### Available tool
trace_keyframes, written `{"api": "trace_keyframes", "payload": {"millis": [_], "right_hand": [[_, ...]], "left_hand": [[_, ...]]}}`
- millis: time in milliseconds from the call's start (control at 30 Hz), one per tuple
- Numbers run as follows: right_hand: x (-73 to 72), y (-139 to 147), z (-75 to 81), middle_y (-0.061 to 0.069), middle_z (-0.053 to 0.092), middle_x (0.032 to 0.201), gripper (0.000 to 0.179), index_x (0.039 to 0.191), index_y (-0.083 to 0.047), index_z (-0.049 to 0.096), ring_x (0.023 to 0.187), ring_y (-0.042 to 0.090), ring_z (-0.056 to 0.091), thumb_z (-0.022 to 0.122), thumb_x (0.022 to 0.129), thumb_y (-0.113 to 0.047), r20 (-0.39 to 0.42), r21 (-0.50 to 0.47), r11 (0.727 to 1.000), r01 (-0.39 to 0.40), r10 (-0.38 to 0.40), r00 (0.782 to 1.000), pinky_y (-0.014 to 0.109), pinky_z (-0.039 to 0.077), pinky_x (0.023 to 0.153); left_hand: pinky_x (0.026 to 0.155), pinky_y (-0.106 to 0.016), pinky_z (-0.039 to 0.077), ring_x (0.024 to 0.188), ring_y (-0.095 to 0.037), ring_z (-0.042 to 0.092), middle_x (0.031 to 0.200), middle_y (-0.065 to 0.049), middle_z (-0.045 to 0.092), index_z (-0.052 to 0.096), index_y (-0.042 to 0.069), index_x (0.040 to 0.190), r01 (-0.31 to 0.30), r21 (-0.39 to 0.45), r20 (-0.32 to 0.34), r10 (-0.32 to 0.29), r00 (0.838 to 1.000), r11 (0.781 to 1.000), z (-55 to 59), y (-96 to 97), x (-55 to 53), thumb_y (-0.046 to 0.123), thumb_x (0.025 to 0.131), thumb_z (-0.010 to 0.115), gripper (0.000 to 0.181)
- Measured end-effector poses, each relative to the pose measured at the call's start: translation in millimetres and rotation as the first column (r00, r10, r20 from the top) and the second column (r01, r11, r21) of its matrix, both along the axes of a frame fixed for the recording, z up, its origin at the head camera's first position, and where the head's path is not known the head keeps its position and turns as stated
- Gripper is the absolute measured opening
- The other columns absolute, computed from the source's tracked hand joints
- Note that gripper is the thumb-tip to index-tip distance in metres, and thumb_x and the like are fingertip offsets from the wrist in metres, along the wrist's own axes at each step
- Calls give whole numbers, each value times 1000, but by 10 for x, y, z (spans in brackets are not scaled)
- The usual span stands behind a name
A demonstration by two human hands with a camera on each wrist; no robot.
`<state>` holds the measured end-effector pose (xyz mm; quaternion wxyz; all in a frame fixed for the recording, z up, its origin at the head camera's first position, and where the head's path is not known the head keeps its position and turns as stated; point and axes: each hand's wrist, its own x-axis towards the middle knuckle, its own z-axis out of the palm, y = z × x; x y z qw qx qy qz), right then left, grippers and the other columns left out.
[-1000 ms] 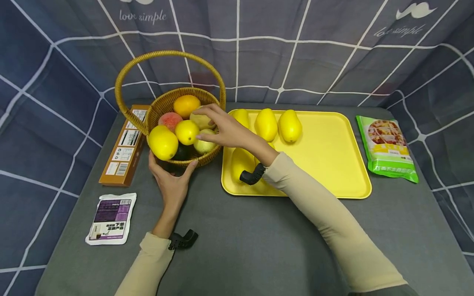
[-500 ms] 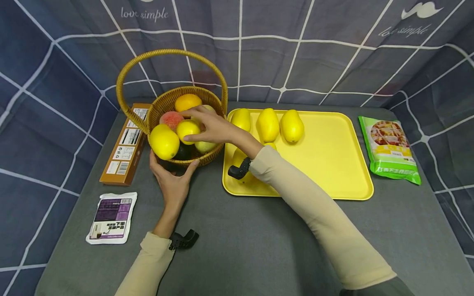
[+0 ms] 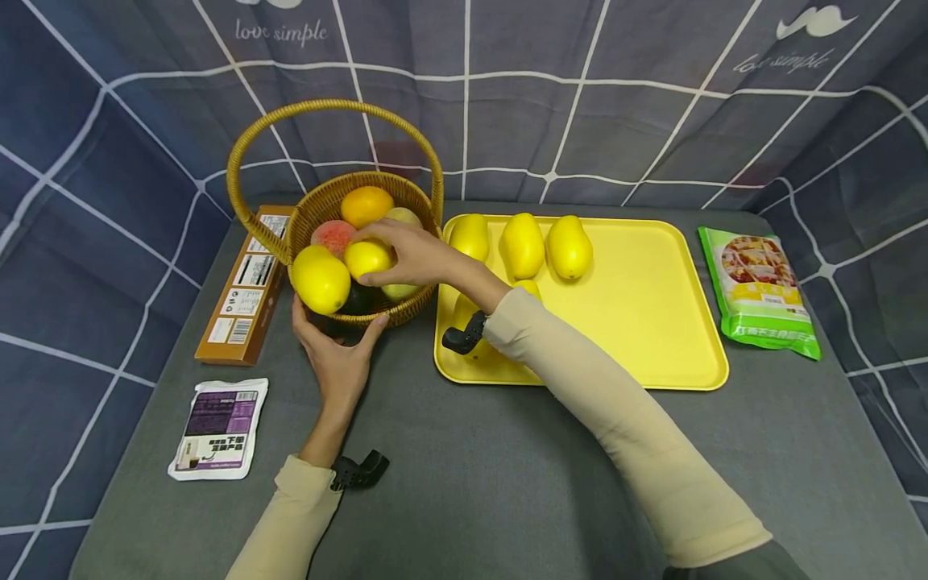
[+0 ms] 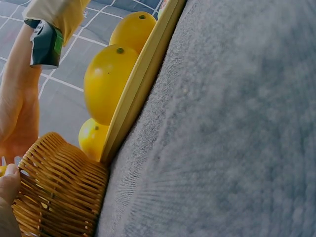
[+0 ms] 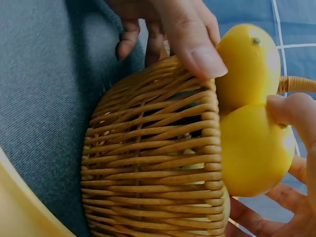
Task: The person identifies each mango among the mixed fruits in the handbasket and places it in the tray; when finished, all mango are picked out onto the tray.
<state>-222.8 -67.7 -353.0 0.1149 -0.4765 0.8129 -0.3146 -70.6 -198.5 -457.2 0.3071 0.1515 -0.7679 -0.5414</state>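
At the left back stands a wicker basket [image 3: 424,298] with a tall hoop handle, full of fruit. My left hand [image 3: 336,362] holds its near side, the thumb at the rim. Over the basket, my right hand [image 3: 416,258] grips a lemon [image 3: 365,257] between thumb and fingers; in the right wrist view the thumb lies on top of that lemon [image 5: 254,153]. Around it are a larger yellow fruit [image 3: 321,279], a peach [image 3: 332,235], an orange fruit [image 3: 366,205] and a dark fruit [image 3: 357,302]. Pale green fruit [image 3: 399,292] is partly hidden under my right hand.
Right of the basket lies a yellow tray [image 3: 638,322] with several yellow fruits [image 3: 522,246], some behind my right wrist. A brown box [image 3: 235,314] lies left of the basket, a white and purple pouch [image 3: 220,429] nearer. A green food packet [image 3: 761,290] lies at the far right.
My right hand has moved left and slightly down, and its spread fingers have come round the lemon. The left hand has stayed at the basket.
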Motion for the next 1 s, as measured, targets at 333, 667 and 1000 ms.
{"api": "trace_keyframes", "payload": {"millis": [333, 667, 1000], "right_hand": [[49, 82, 69, 1, 57, 134, 60, 134, -15, 58, 114, 14, 49, 76, 83, -39, -23, -62, 998, 16, -17, 1000, 27, 44, 91], [141, 416, 80, 5, 51, 139, 60, 132, -15, 57, 122, 15, 50, 79, 81, -37, -37, -204, 975, 82, -92, 995, 31, 46, 98], [234, 716, 100, 3, 51, 140, 63, 133, -15, 57, 130, 15, 48, 80, 79, -39, -72, -261, 957, 125, -148, 986, 28, 40, 106]], "left_hand": [[90, -48, 41, 141, -13, 25, 159, 5, 15, 10, 26, 156, 4, 3, 0, -4, 1000, 1000, 7, -11, -2, 29, 74, 87, 113], [108, -58, 31, 144, -24, 21, 159, -15, 14, 11, 3, 154, 34, 25, -19, -33, 999, 999, 313, 138, 84, 15, 76, 85, 109], [101, -54, 37, 143, -16, 23, 160, -1, 15, 10, 17, 156, 15, 20, -33, -14, 999, 1000, 95, 49, 30, 19, 73, 88, 114]]}}
